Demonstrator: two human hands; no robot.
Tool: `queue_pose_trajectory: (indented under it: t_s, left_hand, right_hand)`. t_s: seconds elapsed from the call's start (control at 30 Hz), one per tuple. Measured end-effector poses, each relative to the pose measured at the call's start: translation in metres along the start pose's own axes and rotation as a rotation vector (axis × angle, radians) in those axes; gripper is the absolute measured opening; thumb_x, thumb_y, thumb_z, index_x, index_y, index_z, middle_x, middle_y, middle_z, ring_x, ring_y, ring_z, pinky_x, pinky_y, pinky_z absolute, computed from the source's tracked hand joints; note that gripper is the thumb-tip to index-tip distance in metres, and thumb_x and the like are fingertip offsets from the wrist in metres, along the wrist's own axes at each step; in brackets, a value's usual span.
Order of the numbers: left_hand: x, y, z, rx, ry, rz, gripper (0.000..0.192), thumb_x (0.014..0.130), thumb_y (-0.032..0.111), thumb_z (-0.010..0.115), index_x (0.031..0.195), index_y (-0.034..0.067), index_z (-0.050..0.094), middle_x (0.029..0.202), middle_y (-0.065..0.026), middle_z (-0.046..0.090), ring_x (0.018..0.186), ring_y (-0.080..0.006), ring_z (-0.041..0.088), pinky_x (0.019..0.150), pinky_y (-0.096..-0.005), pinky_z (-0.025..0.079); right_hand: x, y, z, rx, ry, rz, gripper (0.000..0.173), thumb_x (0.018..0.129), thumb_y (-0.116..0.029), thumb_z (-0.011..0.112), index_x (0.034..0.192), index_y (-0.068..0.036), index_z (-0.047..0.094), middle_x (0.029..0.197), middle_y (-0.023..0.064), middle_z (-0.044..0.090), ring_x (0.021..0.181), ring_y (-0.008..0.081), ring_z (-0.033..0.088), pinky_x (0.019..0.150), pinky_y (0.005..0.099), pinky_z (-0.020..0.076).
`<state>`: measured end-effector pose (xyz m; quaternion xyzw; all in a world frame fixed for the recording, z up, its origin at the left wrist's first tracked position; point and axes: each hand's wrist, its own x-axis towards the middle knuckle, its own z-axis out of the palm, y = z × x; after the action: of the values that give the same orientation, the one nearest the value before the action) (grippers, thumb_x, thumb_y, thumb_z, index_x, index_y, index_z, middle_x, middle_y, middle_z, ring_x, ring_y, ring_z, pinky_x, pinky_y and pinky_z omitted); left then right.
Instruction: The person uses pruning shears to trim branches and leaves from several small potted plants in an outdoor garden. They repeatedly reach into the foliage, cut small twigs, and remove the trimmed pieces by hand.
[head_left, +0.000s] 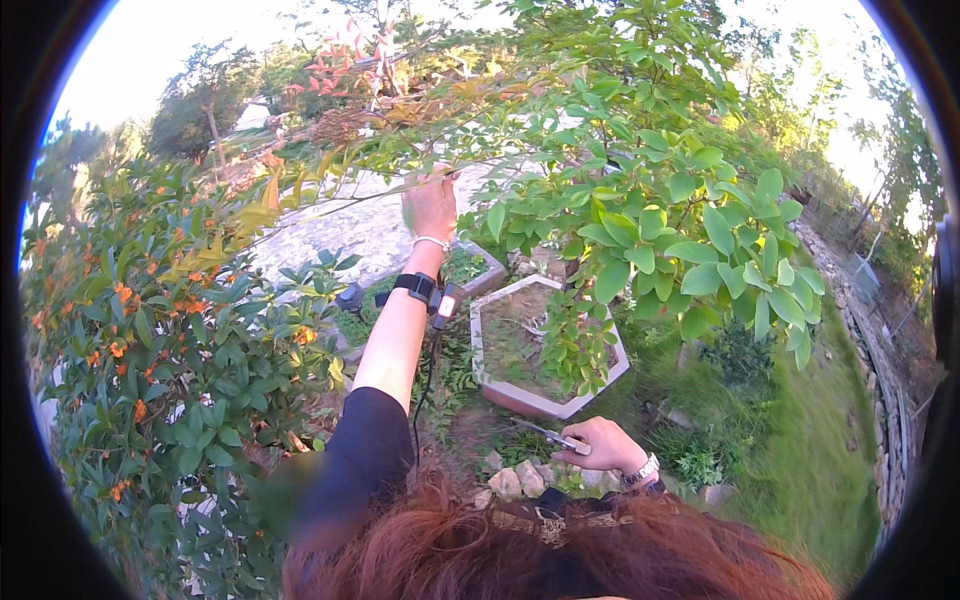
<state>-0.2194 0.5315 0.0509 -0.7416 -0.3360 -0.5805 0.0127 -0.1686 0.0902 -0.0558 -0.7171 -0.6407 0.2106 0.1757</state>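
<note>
My left hand (430, 204) is raised at arm's length among thin branches (352, 196) with yellowish-green leaves. Its fingers look curled by a twig, but blur and foliage hide whether they hold it. In my right hand (606, 444), low and close to my body, is a pair of pruning shears (556, 436) pointing left, with its metal blades forward. A leafy green shrub (660, 232) spreads to the right of my left hand. The left forearm carries a black strap with a small device (446, 304) and a cable.
A hexagonal planter (476, 337) with a pale rim sits on the ground ahead. To the left grows a dense bush with orange flowers (124, 296). Stones (517, 480) lie just before me. A grassy strip (817, 435) and a stone edging (862, 322) run along the right.
</note>
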Motion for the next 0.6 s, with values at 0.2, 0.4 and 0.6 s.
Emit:
queue_pose_trajectory:
  t_s: [0.2, 0.4, 0.6]
  left_hand:
    - [-0.003, -0.004, -0.002, -0.203, 0.133, 0.012, 0.014, 0.090, 0.022, 0.060, 0.092, 0.010, 0.068, 0.093, -0.0095, 0.067, 0.092, -0.0315, 0.060, 0.084, -0.0430, 0.044]
    - [-0.007, -0.006, 0.008, -0.199, 0.173, 0.100, 0.013, 0.085, 0.019, 0.067, 0.081, 0.006, 0.064, 0.083, -0.0127, 0.063, 0.084, -0.0357, 0.058, 0.075, -0.0456, 0.045]
    - [-0.006, -0.001, 0.006, -0.124, 0.153, 0.166, 0.011, 0.083, 0.015, 0.065, 0.081, 0.005, 0.063, 0.086, -0.0134, 0.063, 0.087, -0.0351, 0.060, 0.076, -0.0446, 0.045]
  right_hand:
    - [0.004, 0.006, -0.003, 0.012, -0.003, -0.019, 0.033, 0.079, -0.043, 0.072, 0.079, -0.010, 0.065, 0.067, 0.0133, 0.062, 0.068, 0.0365, 0.062, 0.062, 0.0426, 0.0486]
    - [0.004, 0.016, -0.005, 0.041, 0.018, -0.032, 0.033, 0.079, -0.042, 0.072, 0.079, -0.010, 0.066, 0.068, 0.0138, 0.063, 0.069, 0.0369, 0.062, 0.063, 0.0427, 0.0490]
    - [0.004, 0.024, -0.008, 0.078, 0.023, -0.069, 0.032, 0.079, -0.041, 0.073, 0.080, -0.010, 0.067, 0.067, 0.0134, 0.062, 0.068, 0.0365, 0.062, 0.062, 0.0425, 0.0488]
